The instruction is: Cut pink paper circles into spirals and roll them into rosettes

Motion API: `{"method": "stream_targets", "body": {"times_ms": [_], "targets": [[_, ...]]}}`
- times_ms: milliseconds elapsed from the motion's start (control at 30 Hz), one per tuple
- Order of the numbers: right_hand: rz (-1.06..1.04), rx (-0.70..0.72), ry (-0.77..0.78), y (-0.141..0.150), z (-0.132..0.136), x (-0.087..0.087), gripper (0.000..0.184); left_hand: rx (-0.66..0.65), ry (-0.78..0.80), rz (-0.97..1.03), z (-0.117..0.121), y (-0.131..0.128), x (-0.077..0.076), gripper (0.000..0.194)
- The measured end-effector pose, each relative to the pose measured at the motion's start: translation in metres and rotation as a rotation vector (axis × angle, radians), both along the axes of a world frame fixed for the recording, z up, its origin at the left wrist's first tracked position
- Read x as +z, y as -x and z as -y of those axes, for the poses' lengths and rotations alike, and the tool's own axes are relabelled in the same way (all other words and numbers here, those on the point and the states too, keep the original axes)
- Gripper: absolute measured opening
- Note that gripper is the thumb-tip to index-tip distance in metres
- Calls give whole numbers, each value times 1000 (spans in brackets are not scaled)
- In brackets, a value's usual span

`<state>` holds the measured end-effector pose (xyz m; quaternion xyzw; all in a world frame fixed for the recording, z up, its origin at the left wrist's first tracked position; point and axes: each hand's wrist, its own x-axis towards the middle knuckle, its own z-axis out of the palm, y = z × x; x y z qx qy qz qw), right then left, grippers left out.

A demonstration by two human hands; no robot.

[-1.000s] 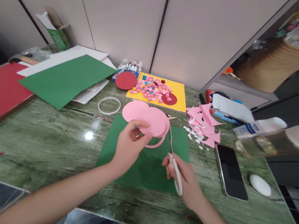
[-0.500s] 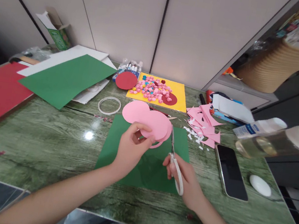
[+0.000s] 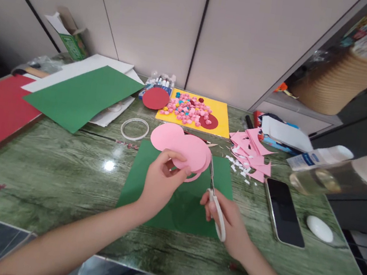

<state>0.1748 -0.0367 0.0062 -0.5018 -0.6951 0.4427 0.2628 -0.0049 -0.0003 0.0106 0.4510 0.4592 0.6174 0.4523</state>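
Glossy, wood-grained green bench [image 3: 59, 173] before pale panels [image 3: 154, 16].
Left fingers [image 3: 168, 154] pinch rounded pink paper [image 3: 192, 152] over a green sheet [image 3: 189, 208]; right fingers [image 3: 205, 198] curl around white-handled scissors [image 3: 211, 191] beside the paper.

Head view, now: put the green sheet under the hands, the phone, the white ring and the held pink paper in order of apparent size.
1. Green sheet, largest, though partly covered
2. Held pink paper and phone: unsure which looks larger, since pink pieces overlap
3. White ring, smallest
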Motion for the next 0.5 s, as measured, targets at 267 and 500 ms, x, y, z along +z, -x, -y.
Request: {"method": "stream_targets", "body": {"times_ms": [267,500], "targets": [[-11,-9,19,0,1,-2,38,9,-11,-15,0,0,1,15],[-4,-7,15,0,0,-1,37,9,-6,-5,1,-1,1,15]]}}
